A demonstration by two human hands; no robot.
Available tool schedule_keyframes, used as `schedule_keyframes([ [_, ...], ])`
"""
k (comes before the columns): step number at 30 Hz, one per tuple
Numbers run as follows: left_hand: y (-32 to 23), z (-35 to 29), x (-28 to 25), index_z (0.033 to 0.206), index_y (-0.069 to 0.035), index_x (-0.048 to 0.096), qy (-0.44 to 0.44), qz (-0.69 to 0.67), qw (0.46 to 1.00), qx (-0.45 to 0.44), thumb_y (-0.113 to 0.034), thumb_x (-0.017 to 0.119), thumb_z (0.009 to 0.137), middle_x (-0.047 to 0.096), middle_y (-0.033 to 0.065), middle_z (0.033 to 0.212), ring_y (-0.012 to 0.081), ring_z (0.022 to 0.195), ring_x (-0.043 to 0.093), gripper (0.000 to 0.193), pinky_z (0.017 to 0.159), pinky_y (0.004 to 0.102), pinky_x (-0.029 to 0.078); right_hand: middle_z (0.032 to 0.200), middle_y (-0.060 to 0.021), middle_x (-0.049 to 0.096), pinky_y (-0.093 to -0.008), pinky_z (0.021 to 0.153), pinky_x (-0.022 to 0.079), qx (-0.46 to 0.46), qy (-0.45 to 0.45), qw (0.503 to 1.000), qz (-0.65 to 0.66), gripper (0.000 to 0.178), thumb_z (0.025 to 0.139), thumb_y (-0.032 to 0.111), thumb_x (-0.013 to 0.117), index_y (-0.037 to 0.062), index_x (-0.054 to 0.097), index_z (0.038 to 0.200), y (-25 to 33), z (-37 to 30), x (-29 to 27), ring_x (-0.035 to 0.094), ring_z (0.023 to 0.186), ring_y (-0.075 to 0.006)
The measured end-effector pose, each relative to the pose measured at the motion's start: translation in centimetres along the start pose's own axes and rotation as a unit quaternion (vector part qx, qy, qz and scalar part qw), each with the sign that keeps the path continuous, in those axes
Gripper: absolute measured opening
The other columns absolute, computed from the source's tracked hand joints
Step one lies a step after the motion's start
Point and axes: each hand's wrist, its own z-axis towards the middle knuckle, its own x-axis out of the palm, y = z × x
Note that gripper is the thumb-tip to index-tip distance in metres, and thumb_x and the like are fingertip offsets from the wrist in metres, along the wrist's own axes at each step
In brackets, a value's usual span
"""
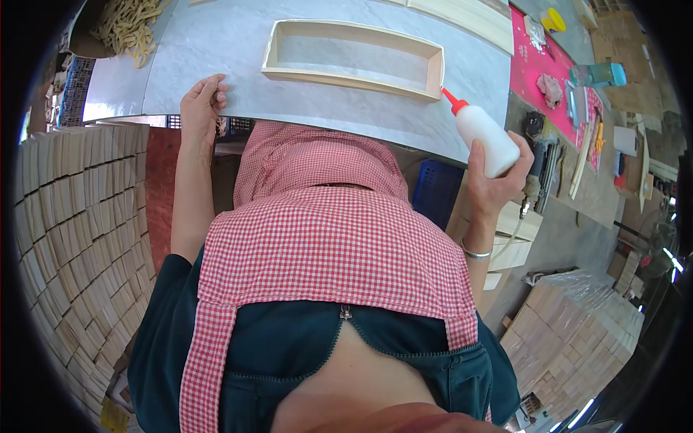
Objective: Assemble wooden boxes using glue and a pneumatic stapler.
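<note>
My right hand [505, 169] is wrapped round a white squeeze bottle [485, 137] with a red pointed nozzle. The nozzle tip is at the near right corner of a long, narrow wooden frame [346, 79], touching it or almost so. This pale frame lies on the grey marbled tabletop [216, 29], and the tabletop shows through its middle. Left of the frame, by the table's near edge, my left hand [206, 101] has its fingers curled in, with nothing visible in them.
Rubber-band-like loops [130, 29] fill a box at the far left. Stacked wooden pieces [79, 216] stand at left, wrapped stacks [577, 325] at lower right. A pink-covered bench [538, 68] with tools and a teal bottle [598, 74] is at right. Wooden boards [469, 18] lie at the back.
</note>
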Motion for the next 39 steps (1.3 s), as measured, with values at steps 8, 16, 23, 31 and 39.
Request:
schedule_keyframes([
  [8, 0.3, 0.0, 0.0, 0.107, 0.004, 0.067, -0.003, -0.004, 1.000, 0.029, -0.011, 0.068, 0.095, 0.067, 0.0080, 0.084, 0.0078, 0.064, 0.055, 0.019, 0.060, 0.0189, 0.047, 0.116, -0.0152, 0.058, -0.0373, 0.079, 0.054, 0.092, 0.031, 0.982, 0.164, 0.057, 0.078, 0.013, 0.080, 0.0028, 0.049, 0.125, 3.7, -1.3, 3.3, 0.062, 0.092, -0.0284],
  [16, -0.1, -1.2, 0.5, 0.110, 0.003, 0.068, -0.012, 0.014, 1.000, 0.004, -0.011, 0.062, 0.098, 0.068, 0.0086, 0.085, 0.0086, 0.065, 0.058, 0.019, 0.062, 0.0185, 0.050, 0.114, -0.0154, 0.059, -0.0349, 0.076, 0.055, 0.015, 0.151, 0.944, 0.292, 0.058, 0.079, 0.015, 0.081, 0.0035, 0.048, 0.125, 10.4, -1.1, 13.2, 0.064, 0.092, -0.0275],
  [23, -0.4, -0.8, 0.0, 0.113, 0.004, 0.068, 0.010, -0.007, 1.000, -0.012, -0.012, 0.058, 0.101, 0.068, 0.0091, 0.087, 0.0088, 0.066, 0.060, 0.023, 0.063, 0.0188, 0.052, 0.110, -0.0155, 0.062, -0.0342, 0.074, 0.055, -0.098, 0.130, 0.959, 0.232, 0.059, 0.078, 0.016, 0.082, 0.0023, 0.048, 0.124, 11.5, -0.5, 14.8, 0.065, 0.088, -0.0271],
  [31, -0.6, -0.9, 0.2, 0.113, 0.005, 0.067, 0.008, 0.003, 1.000, -0.006, -0.013, 0.058, 0.101, 0.069, 0.0093, 0.087, 0.0083, 0.066, 0.059, 0.023, 0.064, 0.0186, 0.052, 0.111, -0.0159, 0.062, -0.0341, 0.072, 0.055, -0.069, 0.115, 0.972, 0.192, 0.057, 0.079, 0.015, 0.082, 0.0015, 0.050, 0.124, 9.7, -0.5, 11.9, 0.065, 0.086, -0.0267],
  [39, -0.2, -0.5, 0.0, 0.114, 0.005, 0.067, 0.019, 0.007, 1.000, -0.002, -0.013, 0.060, 0.101, 0.069, 0.0097, 0.088, 0.0083, 0.066, 0.059, 0.023, 0.064, 0.0183, 0.052, 0.117, -0.0158, 0.058, -0.0366, 0.077, 0.056, -0.008, 0.117, 0.982, 0.146, 0.053, 0.086, 0.017, 0.078, 0.0046, 0.048, 0.127, 7.4, -1.2, 7.7, 0.063, 0.099, -0.0291],
])
